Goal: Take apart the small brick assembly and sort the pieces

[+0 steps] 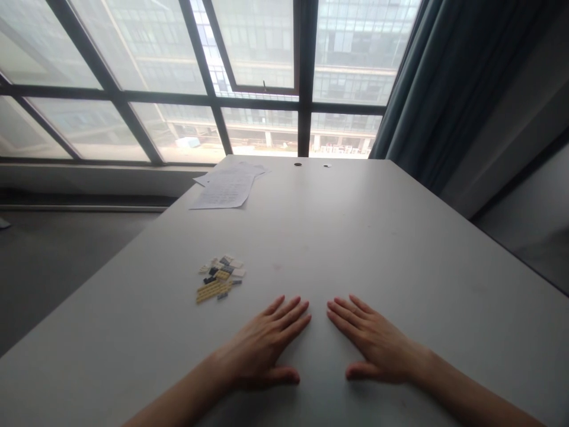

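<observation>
My left hand [265, 344] lies flat on the white table [284, 237], palm down, fingers stretched out and thumb apart. Facing it across a narrow gap, my right hand [377, 344] rests the same way. Neither holds anything. Beyond my left hand and to its left is a small pile of building bricks [224, 271] in white, grey, black and tan. A long tan plate [213, 291] lies at the near side of that pile, not touched by either hand.
Printed paper sheets [226, 187] overlap at the table's far left edge. Two round holes, one a dark cable hole [298, 164], sit near the far edge. Large windows [262, 65] stand behind, with a dark curtain [427, 89] at the right. Grey floor [66, 255] shows at the left.
</observation>
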### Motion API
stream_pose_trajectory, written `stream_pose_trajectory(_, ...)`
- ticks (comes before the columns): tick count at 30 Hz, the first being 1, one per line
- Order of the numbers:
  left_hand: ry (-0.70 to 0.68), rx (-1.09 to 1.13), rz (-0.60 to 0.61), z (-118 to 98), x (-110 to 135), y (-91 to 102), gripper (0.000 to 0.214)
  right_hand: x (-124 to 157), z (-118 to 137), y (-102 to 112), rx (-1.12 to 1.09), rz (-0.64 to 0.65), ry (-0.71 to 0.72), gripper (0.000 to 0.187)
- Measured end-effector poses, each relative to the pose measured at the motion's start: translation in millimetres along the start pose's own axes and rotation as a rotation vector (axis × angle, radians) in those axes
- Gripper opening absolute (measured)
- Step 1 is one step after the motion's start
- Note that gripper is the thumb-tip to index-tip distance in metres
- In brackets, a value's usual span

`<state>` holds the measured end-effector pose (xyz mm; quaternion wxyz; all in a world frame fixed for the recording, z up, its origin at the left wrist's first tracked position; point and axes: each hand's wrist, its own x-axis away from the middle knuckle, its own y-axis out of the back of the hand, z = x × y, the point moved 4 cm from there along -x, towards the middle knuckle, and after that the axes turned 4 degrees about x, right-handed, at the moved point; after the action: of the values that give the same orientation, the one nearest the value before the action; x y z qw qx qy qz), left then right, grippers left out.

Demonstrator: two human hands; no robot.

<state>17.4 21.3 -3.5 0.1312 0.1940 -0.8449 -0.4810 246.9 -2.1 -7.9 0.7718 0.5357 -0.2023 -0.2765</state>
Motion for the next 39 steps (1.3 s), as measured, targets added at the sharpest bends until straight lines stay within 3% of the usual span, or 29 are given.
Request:
stream_pose_trajectory(4,0.095,0.108,-0.113,16,7,17.9,0.054,0,-4,-1,-0.156,-0.177,-0.100,0.052)
stream_pose_trajectory(7,0.267,0.044,-0.420,58,35,48.2,0.037,4,-13,-2,-0.413,-0.328,-0.207,0.035)
stream_pose_trajectory(10,0.422,-0.192,-0.734,111,79,73.7,0.051,5,-19,-1,-0.517,-0.421,-0.250,0.032)
stream_pose_trajectory(12,0.529,-0.295,-0.710,141,98,75.9,0.074,3,-18,-1,-0.490,-0.435,-0.252,0.033)
stream_pose_trajectory(15,0.565,-0.353,-0.496,163,103,64.9,0.077,-3,-16,-3,-0.394,-0.398,-0.266,0.040)
stream_pose_trajectory(20,0.522,-0.390,-0.344,156,64,52.4,0.068,-22,-17,-7,-0.187,-0.279,-0.285,0.064)
stream_pose_trajectory(27,0.344,-0.341,-0.327,122,-27,42.2,0.058,-74,-25,-7,0.098,-0.189,-0.281,0.090)
stream_pose_trajectory(32,0.224,-0.263,-0.331,96,-80,31.8,0.050,-99,-40,-8,0.175,-0.215,-0.456,0.091)
stream_pose_trajectory(36,0.170,-0.159,-0.359,86,-97,31.9,0.046,-103,-53,-8,0.204,-0.249,-0.527,0.092)
stream_pose_trajectory(39,0.163,-0.049,-0.455,89,-89,41.0,0.048,-102,-63,-6,0.212,-0.257,-0.534,0.096)
